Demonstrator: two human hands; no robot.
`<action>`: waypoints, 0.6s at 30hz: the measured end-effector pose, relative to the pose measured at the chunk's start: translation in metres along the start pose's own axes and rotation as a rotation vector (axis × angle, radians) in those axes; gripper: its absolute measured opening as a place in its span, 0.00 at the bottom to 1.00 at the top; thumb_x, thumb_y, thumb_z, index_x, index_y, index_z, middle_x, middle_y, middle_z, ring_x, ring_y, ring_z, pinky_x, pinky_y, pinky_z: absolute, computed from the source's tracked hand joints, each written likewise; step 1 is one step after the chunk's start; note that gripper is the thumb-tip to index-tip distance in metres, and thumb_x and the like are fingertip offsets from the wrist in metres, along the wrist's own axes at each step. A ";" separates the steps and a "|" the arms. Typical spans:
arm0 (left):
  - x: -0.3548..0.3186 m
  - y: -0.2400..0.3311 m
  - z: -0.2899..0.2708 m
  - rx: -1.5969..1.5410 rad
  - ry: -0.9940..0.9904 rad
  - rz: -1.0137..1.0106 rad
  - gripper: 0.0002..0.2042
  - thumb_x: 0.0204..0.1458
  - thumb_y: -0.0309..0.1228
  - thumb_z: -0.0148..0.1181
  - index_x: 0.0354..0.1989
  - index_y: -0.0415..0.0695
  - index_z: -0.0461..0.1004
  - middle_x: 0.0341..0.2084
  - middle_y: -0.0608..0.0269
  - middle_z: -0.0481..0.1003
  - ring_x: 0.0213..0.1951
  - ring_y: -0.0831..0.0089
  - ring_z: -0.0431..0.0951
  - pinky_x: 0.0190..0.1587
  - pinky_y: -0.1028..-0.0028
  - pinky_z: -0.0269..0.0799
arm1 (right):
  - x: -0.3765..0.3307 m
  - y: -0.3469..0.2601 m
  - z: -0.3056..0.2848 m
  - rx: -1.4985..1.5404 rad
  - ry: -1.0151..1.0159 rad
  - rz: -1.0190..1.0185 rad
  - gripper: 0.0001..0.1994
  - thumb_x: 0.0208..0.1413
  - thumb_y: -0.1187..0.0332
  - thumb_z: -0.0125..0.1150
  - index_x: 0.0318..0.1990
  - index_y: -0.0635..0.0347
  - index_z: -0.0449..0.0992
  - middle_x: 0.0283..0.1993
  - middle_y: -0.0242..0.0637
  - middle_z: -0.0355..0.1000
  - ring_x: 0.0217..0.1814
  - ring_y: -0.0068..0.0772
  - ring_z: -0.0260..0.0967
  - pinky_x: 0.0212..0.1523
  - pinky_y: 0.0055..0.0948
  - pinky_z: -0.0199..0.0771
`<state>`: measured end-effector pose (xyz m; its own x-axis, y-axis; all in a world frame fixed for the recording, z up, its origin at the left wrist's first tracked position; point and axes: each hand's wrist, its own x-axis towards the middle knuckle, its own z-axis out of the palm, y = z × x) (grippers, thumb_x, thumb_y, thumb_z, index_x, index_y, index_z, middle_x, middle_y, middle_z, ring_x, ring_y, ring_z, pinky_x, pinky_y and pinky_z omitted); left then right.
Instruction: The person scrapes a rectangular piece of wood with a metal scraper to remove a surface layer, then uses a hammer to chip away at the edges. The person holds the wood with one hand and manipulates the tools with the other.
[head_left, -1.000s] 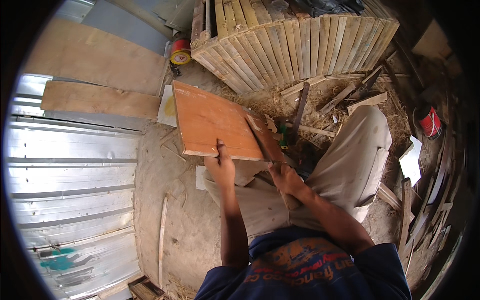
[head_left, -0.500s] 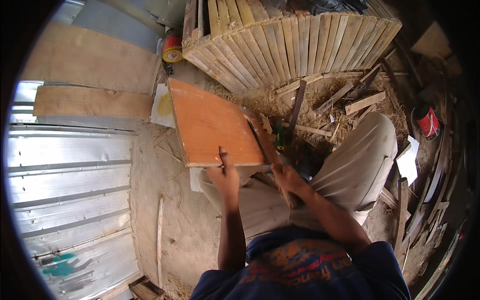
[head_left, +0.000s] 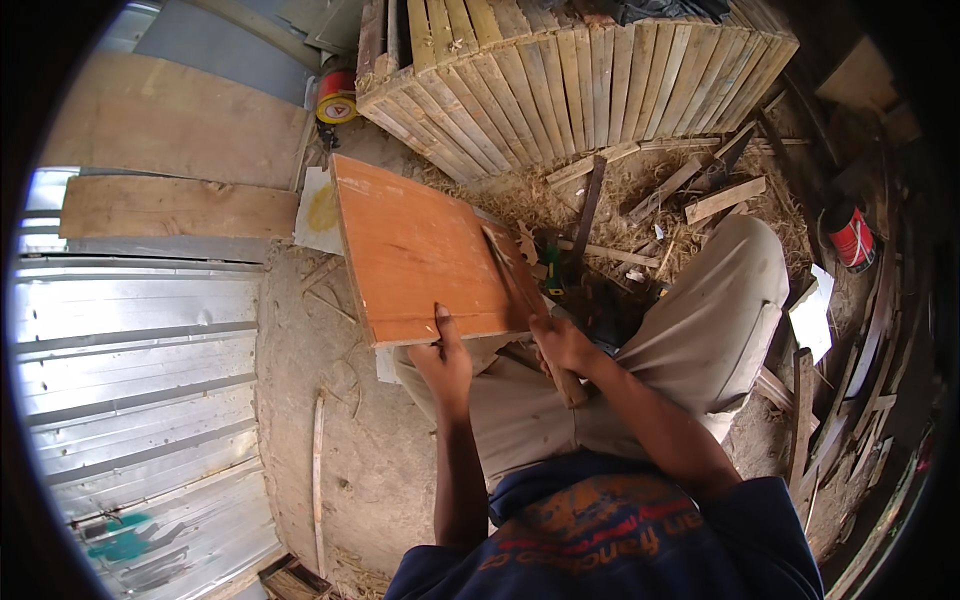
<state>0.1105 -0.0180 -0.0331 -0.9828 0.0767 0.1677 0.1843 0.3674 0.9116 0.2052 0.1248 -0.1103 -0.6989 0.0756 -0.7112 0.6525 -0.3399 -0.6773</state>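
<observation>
An orange-brown wooden board (head_left: pixel 425 255) is held tilted in front of me, above my lap. My left hand (head_left: pixel 445 365) grips its near edge, with the thumb on the top face and the fingers underneath. My right hand (head_left: pixel 562 345) is closed around a narrow wooden strip (head_left: pixel 515 270). The strip's far end lies over the right part of the board, and its near end points down toward my lap. Whether the strip presses on the board or only hovers just over it, I cannot tell.
A slatted wooden structure (head_left: pixel 590 95) stands ahead. Wood offcuts (head_left: pixel 725 200) and straw litter the ground before it. A red can (head_left: pixel 850 238) stands at the right near piled strips (head_left: pixel 855 400). Corrugated metal sheeting (head_left: pixel 140 350) lines the left, and a red-and-yellow can (head_left: pixel 337 98) sits far left.
The board's near edge has dipped slightly toward me along with my left hand. My right hand has shifted a little left and up with the strip, which now shows a narrower side.
</observation>
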 end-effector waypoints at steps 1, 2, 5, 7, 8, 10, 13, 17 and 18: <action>-0.002 0.001 -0.001 -0.014 0.001 -0.082 0.17 0.65 0.35 0.55 0.47 0.28 0.74 0.39 0.53 0.79 0.41 0.69 0.78 0.44 0.72 0.71 | 0.000 0.000 0.003 -0.009 -0.051 0.003 0.25 0.71 0.46 0.44 0.41 0.64 0.69 0.21 0.32 0.66 0.19 0.25 0.69 0.21 0.31 0.72; -0.004 0.001 -0.003 -0.049 -0.015 -0.139 0.17 0.65 0.34 0.55 0.47 0.28 0.74 0.40 0.52 0.79 0.42 0.69 0.78 0.45 0.72 0.72 | 0.002 0.000 0.006 -0.028 -0.041 -0.060 0.25 0.70 0.46 0.45 0.41 0.63 0.70 0.21 0.32 0.67 0.19 0.25 0.69 0.21 0.31 0.72; -0.014 0.002 -0.004 -0.058 -0.027 -0.157 0.16 0.65 0.34 0.55 0.47 0.29 0.74 0.41 0.53 0.79 0.44 0.68 0.78 0.48 0.71 0.72 | 0.004 0.008 0.009 -0.274 0.049 -0.373 0.25 0.69 0.44 0.46 0.42 0.61 0.72 0.22 0.33 0.69 0.20 0.25 0.70 0.21 0.32 0.73; -0.018 0.003 -0.005 -0.040 -0.020 -0.091 0.16 0.65 0.33 0.55 0.49 0.29 0.73 0.43 0.52 0.78 0.46 0.67 0.78 0.49 0.70 0.72 | 0.007 0.013 0.006 -0.289 0.035 -0.378 0.25 0.69 0.44 0.46 0.43 0.61 0.73 0.22 0.33 0.69 0.20 0.25 0.70 0.22 0.32 0.73; -0.019 0.003 -0.003 -0.045 -0.011 -0.047 0.16 0.65 0.33 0.55 0.51 0.28 0.72 0.45 0.52 0.77 0.47 0.67 0.77 0.50 0.69 0.72 | 0.008 0.014 0.002 -0.220 0.023 -0.247 0.25 0.69 0.44 0.47 0.43 0.62 0.74 0.21 0.33 0.69 0.20 0.25 0.71 0.22 0.32 0.73; -0.019 0.002 -0.001 -0.101 -0.020 0.017 0.15 0.66 0.30 0.54 0.51 0.28 0.71 0.46 0.52 0.77 0.47 0.68 0.77 0.50 0.70 0.72 | 0.010 0.013 -0.001 -0.074 0.000 -0.151 0.26 0.69 0.44 0.47 0.40 0.63 0.73 0.19 0.33 0.68 0.20 0.25 0.71 0.22 0.31 0.73; -0.030 0.000 -0.001 -0.176 -0.038 -0.066 0.11 0.66 0.26 0.53 0.48 0.29 0.72 0.44 0.54 0.77 0.45 0.71 0.77 0.47 0.73 0.72 | 0.013 0.008 -0.002 -0.320 -0.014 -0.470 0.26 0.69 0.44 0.46 0.39 0.63 0.71 0.18 0.33 0.68 0.19 0.26 0.71 0.20 0.31 0.71; -0.031 -0.005 -0.002 -0.174 -0.023 0.012 0.10 0.66 0.26 0.52 0.47 0.28 0.72 0.42 0.56 0.76 0.45 0.72 0.76 0.49 0.73 0.71 | 0.012 0.002 0.001 -0.102 0.056 -0.151 0.25 0.71 0.46 0.43 0.40 0.63 0.70 0.17 0.33 0.68 0.17 0.26 0.69 0.19 0.31 0.69; -0.031 -0.007 -0.002 -0.173 -0.010 0.049 0.10 0.66 0.26 0.52 0.46 0.29 0.72 0.41 0.57 0.76 0.45 0.73 0.76 0.49 0.74 0.71 | 0.013 0.001 0.000 -0.130 -0.013 -0.277 0.25 0.71 0.46 0.43 0.40 0.63 0.70 0.17 0.33 0.68 0.17 0.26 0.69 0.19 0.32 0.69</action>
<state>0.1403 -0.0246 -0.0438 -0.9725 0.0998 0.2103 0.2265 0.1982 0.9536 0.1969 0.1258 -0.1204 -0.8583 0.1367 -0.4946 0.4684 -0.1850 -0.8640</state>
